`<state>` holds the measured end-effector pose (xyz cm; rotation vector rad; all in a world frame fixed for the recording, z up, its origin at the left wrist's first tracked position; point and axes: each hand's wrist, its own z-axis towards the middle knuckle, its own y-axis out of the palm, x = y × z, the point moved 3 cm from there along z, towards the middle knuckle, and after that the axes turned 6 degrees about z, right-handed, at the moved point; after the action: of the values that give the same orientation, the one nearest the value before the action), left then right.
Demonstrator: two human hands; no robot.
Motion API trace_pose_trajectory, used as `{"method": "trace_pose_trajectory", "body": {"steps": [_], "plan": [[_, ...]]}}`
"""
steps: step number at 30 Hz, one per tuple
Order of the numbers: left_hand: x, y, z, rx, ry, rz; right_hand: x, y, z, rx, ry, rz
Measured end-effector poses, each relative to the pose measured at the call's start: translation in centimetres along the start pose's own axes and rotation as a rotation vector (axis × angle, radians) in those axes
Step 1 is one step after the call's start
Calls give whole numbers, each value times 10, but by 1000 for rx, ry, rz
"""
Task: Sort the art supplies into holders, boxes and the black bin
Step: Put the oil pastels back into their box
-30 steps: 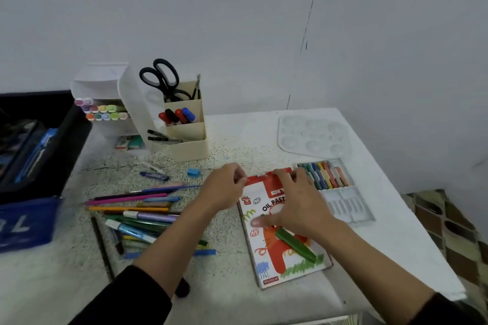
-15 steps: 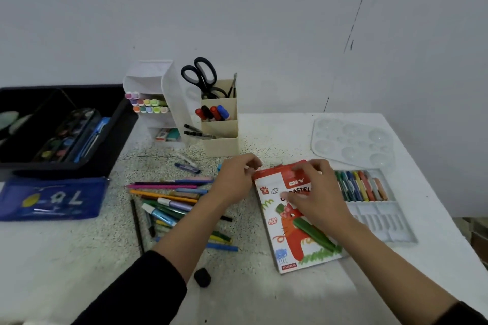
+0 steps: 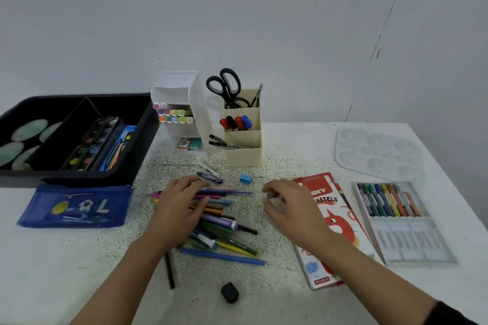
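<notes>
A pile of coloured pens and pencils point(image 3: 224, 221) lies mid-table. My left hand point(image 3: 179, 206) rests flat on its left part, fingers straight. My right hand point(image 3: 287, 208) hovers between the pile and the red oil pastels box point(image 3: 335, 219), fingers loosely curled, holding nothing. The clear pastel tray point(image 3: 412, 240) with several pastels lies right of the box. The black bin point(image 3: 126, 150) at far left holds a paint set and pencils. The cream holder point(image 3: 244, 140) carries scissors and markers. The white holder point(image 3: 182, 108) carries pastel markers.
A blue pencil pouch point(image 3: 76, 206) lies in front of the bin. A clear paint palette point(image 3: 377, 150) sits at back right. A blue sharpener point(image 3: 245, 179), a black eraser point(image 3: 229, 292) and a black pencil point(image 3: 169, 269) lie loose. The table edge runs down the right.
Both hands let go of the pastels box. The left hand moved left onto the pen pile; the right hand lifted off the box and shifted left. The camera view swung left.
</notes>
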<state>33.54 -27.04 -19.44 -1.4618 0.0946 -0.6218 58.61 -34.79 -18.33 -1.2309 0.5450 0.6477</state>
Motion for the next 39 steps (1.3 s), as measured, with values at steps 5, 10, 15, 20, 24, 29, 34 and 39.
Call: {"method": "trace_pose_trajectory", "body": {"steps": [5, 10, 15, 20, 24, 29, 34, 39], "plan": [[-29, 8, 0, -191, -11, 31, -29, 43, 38, -68, -129, 7], [-52, 1, -3, -174, 45, -10, -49, 87, 88, -190, -182, -144], [-57, -4, 30, -46, 19, -90, -54, 107, 106, -264, -80, -353], [-45, 2, 71, -105, 48, -4, -54, 105, 104, -207, -21, -345], [-43, 9, 74, -89, 117, -69, -49, 97, 92, -145, 38, -233], [-44, -2, 74, -110, 168, -208, -53, 77, 77, -18, 61, -86], [-8, -44, 69, 30, 238, -444, -64, 22, 51, 268, 129, 134], [61, -50, 57, -60, 278, -763, -41, -39, 6, 368, 225, 210]]}}
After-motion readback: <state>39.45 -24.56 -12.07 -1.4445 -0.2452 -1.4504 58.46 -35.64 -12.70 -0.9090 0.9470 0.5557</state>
